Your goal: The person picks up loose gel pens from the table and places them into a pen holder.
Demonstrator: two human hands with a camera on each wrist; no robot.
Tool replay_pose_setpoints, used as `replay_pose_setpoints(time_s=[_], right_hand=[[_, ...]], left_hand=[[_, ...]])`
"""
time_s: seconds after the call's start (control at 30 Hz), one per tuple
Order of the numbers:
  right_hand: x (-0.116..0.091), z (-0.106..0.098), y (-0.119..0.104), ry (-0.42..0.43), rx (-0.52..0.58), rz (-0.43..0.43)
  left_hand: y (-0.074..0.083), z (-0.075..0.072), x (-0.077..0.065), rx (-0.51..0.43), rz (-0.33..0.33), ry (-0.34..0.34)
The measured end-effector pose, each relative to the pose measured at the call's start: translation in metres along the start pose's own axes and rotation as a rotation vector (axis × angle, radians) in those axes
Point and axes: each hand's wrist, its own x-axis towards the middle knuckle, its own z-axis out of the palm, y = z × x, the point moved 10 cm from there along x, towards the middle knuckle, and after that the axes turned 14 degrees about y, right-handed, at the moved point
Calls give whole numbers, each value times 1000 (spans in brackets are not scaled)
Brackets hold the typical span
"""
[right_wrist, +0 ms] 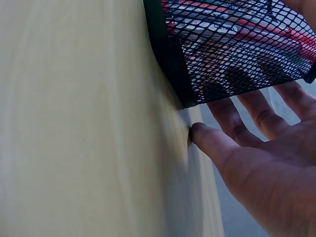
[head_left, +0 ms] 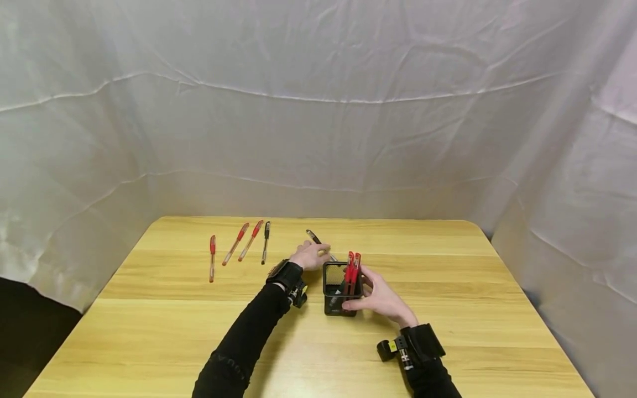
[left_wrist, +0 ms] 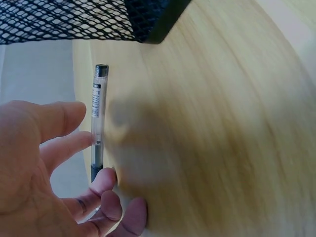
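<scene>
1. Two black sleeves lie nearest the camera, reaching in from the near edge, one left and one right.
2. Pale, creased cloth hangs along the far, left and right sides.
3. Beneath the hands spreads a wood-grain table.
4. Right hand: its thumb lies along the near side of a black mesh holder and its fingers wrap the right side, apart from one another, gripping it.
5. Left hand: its fingers are spread and slightly bent around a loose black pen; thumb and forefinger stand apart from the other fingers, and I cannot tell how firmly any of them touch it.
6. That holder is near the table's middle, between the hands, with two red pens leaning in its right side.
7. Black bands circle both wrists.
8. The loose black pen lies just beyond the holder, to its left. Farther left lie three red-capped pens and, right of them, another black pen.
</scene>
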Motion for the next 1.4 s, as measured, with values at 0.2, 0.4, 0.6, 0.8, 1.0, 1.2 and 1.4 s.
replay_pose_setpoints(time_s=[0.2,0.4,0.6,0.8,1.0,1.2,1.4], right_hand=[[-1,-1,1,1,-27,2],[-1,0,2,2,-35,12],[-1,0,0,-1,-28,-8],[-1,1,2,-5,-31,-15],[-1,0,2,-3,-32,-19],[-1,0,2,2,-47,-31],[-1,1,3,-4,-38,-37]], left_hand=[[-7,-2,3,5,-42,40],[-17,-10,7,-2,-63,157],[-25,-23,6,11,-77,252],[-32,-28,5,12,-103,313],[-40,-29,6,-22,-134,360],[-39,-31,4,15,-158,356],[-49,-27,11,-23,-199,330]])
